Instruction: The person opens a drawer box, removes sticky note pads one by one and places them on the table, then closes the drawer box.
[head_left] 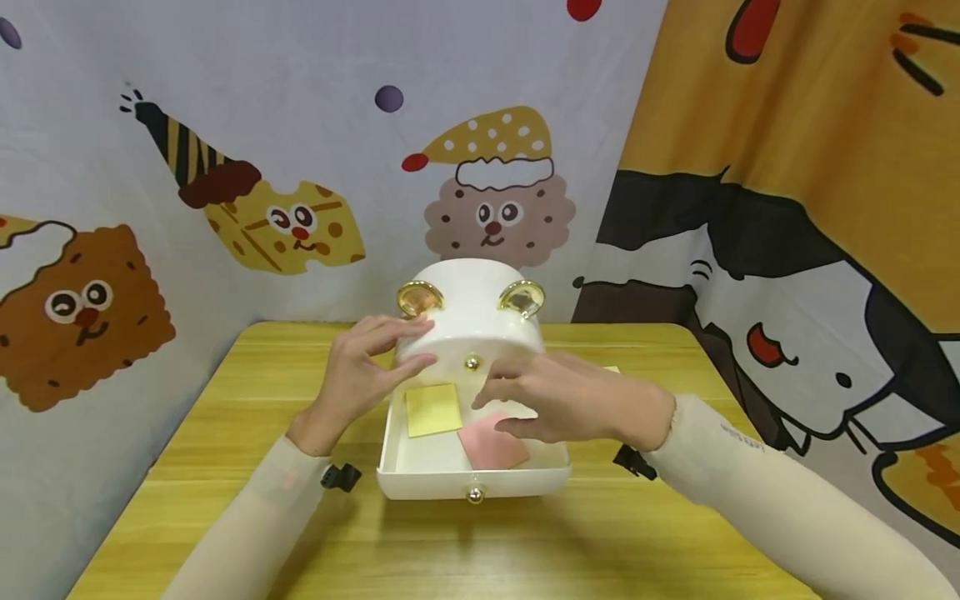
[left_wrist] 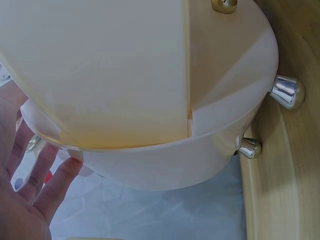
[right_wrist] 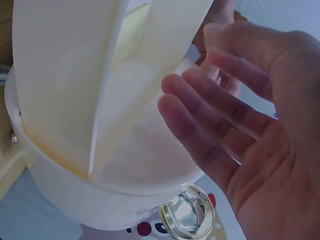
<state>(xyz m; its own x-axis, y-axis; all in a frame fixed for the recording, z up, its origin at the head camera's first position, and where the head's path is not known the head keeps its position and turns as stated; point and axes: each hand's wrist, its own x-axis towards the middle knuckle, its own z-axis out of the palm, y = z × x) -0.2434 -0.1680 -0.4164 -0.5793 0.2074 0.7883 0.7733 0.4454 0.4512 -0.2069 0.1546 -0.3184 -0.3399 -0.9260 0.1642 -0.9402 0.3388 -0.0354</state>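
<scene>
A yellow wood-grain table (head_left: 225, 400) bears a glossy white rounded box (head_left: 472, 292), its shallow white drawer (head_left: 427, 486) pulled out. The right hand (head_left: 555, 400) hangs over the drawer, fingers loosely bent, holding nothing I can see; the left hand (head_left: 360, 367), thumb and fingers wide, touches the box. In the drawer lie a square yellow paper note (head_left: 433, 410) and a square pink paper note (head_left: 491, 443).

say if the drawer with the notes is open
Open: the drawer juts out from the white box, a yellow note and a pink note showing inside.
</scene>
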